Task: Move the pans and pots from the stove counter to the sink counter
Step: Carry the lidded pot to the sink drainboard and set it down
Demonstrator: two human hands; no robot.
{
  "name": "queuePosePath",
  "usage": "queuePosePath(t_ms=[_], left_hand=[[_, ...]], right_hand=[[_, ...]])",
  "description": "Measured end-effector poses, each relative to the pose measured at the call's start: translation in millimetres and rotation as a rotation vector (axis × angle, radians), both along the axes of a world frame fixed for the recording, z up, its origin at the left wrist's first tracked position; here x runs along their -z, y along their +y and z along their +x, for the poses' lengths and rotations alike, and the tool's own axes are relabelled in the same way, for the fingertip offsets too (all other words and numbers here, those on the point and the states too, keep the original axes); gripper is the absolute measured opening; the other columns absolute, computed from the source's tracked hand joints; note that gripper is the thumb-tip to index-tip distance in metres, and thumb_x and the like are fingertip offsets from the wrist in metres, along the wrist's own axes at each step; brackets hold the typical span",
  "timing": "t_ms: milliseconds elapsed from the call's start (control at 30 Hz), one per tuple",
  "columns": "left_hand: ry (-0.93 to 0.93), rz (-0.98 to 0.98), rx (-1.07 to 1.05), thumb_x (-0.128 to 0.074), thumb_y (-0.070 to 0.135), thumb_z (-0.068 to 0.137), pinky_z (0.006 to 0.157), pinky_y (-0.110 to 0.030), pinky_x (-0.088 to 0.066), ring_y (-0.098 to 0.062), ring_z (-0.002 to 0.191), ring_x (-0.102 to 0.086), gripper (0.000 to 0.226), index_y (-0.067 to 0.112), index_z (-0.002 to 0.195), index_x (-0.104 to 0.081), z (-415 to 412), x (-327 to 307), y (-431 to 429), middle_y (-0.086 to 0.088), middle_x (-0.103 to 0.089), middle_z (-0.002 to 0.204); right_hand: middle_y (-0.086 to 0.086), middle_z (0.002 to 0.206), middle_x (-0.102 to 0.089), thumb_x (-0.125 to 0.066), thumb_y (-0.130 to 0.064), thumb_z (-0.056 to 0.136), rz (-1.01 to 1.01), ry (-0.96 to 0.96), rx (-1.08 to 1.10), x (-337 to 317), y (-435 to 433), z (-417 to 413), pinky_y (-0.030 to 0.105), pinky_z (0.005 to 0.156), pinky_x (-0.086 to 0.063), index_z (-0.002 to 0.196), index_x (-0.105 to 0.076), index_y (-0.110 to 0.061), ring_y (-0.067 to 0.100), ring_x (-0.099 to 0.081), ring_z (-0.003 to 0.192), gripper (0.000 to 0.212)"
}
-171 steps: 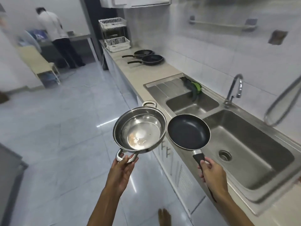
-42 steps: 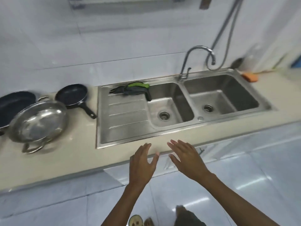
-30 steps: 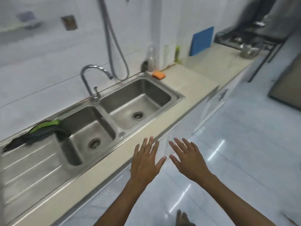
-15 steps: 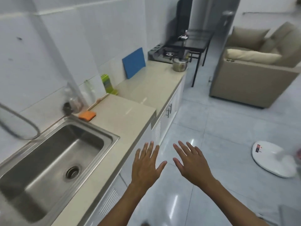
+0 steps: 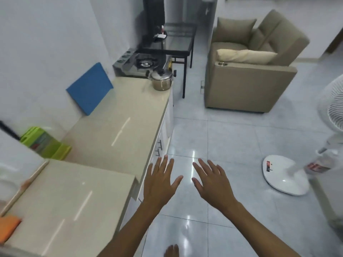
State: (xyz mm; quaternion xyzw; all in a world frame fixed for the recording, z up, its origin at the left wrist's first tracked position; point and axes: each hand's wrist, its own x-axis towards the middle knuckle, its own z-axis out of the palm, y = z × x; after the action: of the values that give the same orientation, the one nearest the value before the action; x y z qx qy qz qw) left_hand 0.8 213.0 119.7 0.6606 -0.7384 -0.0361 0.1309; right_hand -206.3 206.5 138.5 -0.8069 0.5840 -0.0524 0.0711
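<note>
A lidded steel pot (image 5: 161, 80) stands at the far end of the beige stove counter (image 5: 118, 125), just in front of the gas stove (image 5: 141, 64). My left hand (image 5: 160, 180) and my right hand (image 5: 211, 182) hover side by side over the floor at lower centre, palms down, fingers spread, holding nothing. Both hands are far short of the pot. The sink and the pans moved earlier are out of view.
A blue board (image 5: 90, 88) leans on the wall above the counter. A green holder (image 5: 44, 143) and an orange sponge (image 5: 8, 226) sit at left. A beige armchair (image 5: 248, 65), a black table (image 5: 176, 39) and a white standing fan (image 5: 285, 175) border the tiled floor.
The view has swung right, away from the sink, and closer along the stove counter; the pot and stove now look nearer. My hands stay empty and spread in front of me.
</note>
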Motion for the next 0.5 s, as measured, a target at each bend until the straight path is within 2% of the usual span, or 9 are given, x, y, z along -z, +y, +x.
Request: queuePosePath(t_ms=[267,400,500], left_hand=[[-0.015,-0.035,0.055,-0.051,0.064,0.093,0.118,-0.050,-0.034,-0.027,0.145,-0.041,0.071,0.018,0.146,-0.053,-19.5,17.4,-204.1,-0.007,-0.045,0.156],[-0.016,0.051,-0.063,-0.031,0.071,0.095,0.124,-0.046,-0.019,-0.020,0.153,-0.025,0.076,0.024,0.155,-0.038,-25.8,24.2,-304.6,0.000,-0.029,0.165],[0.022,0.027,-0.125,-0.024,0.072,0.095,0.122,-0.048,-0.024,-0.023,0.152,-0.029,0.079,0.023,0.154,-0.039,-29.0,15.9,-378.8,-0.002,-0.032,0.163]], right_hand=[[0.007,0.150,-0.054,-0.031,-0.053,0.099,-0.026,-0.057,0.060,18.9,-194.3,-17.5,0.055,0.110,-0.043,0.145,-0.054,-0.020,0.035,-0.050,0.138,0.061],[0.006,0.155,-0.048,-0.045,-0.047,0.102,-0.011,-0.114,0.032,30.0,-309.9,-26.7,0.051,0.114,-0.039,0.149,-0.049,-0.019,0.033,-0.044,0.143,0.054],[0.006,0.149,-0.055,-0.055,-0.042,0.099,-0.043,-0.193,-0.014,25.0,-395.4,-24.6,0.048,0.110,-0.044,0.145,-0.055,-0.018,0.031,-0.051,0.138,0.051]])
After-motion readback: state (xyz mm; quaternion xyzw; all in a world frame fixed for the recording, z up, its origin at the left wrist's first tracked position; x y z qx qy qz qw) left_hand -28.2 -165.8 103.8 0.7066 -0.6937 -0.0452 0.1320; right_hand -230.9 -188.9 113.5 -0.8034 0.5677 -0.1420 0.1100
